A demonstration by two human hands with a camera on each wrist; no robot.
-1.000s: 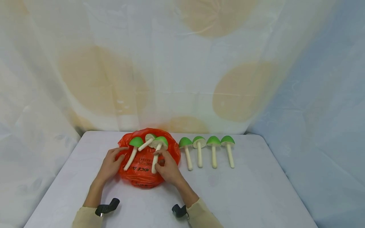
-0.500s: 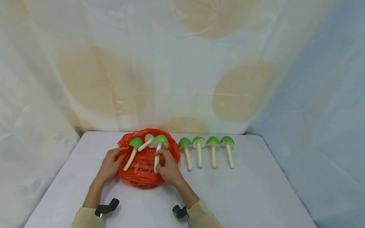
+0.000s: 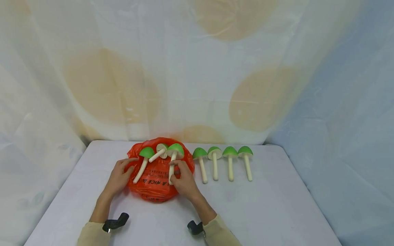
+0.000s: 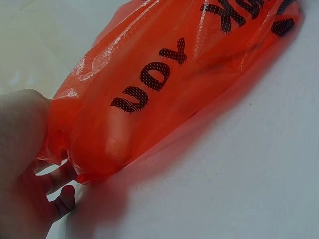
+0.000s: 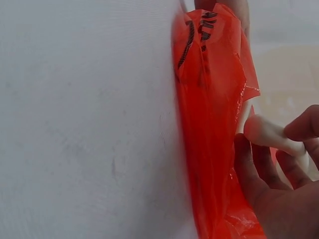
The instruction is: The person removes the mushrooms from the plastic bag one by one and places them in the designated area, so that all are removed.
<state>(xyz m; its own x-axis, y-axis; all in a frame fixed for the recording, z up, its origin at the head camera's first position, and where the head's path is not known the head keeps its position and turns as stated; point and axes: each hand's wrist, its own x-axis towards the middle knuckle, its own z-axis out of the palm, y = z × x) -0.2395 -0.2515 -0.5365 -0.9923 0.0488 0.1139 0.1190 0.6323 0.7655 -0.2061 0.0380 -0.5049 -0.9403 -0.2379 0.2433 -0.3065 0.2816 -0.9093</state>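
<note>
A red plastic bag [image 3: 154, 193], its mouth spread wide, sits on the left part of the table. My left hand [image 3: 119, 176] holds the bag's left edge; in the left wrist view, the bag [image 4: 149, 99] runs out from between the thumb side and fingers. My right hand [image 3: 185, 180] pinches the stem of a green-capped toy mushroom [image 3: 176, 149] over the bag's right side. Its pale stem [image 5: 269, 132] shows between thumb and fingers in the right wrist view. Inside the bag lie a left mushroom [image 3: 146, 152] and a tilted mushroom [image 3: 157, 154] showing its underside.
Several more green-capped mushrooms [image 3: 215, 167] lie in a row to the right of the bag, caps toward the back. The white table [image 3: 261, 212] meets a patterned cloth backdrop [image 3: 191, 85] behind it and a bluish cloth [image 3: 347, 136] at the right.
My right hand has shifted slightly right and away from me with the mushroom, uncovering more print on the bag. The left hand has stayed in place.
</note>
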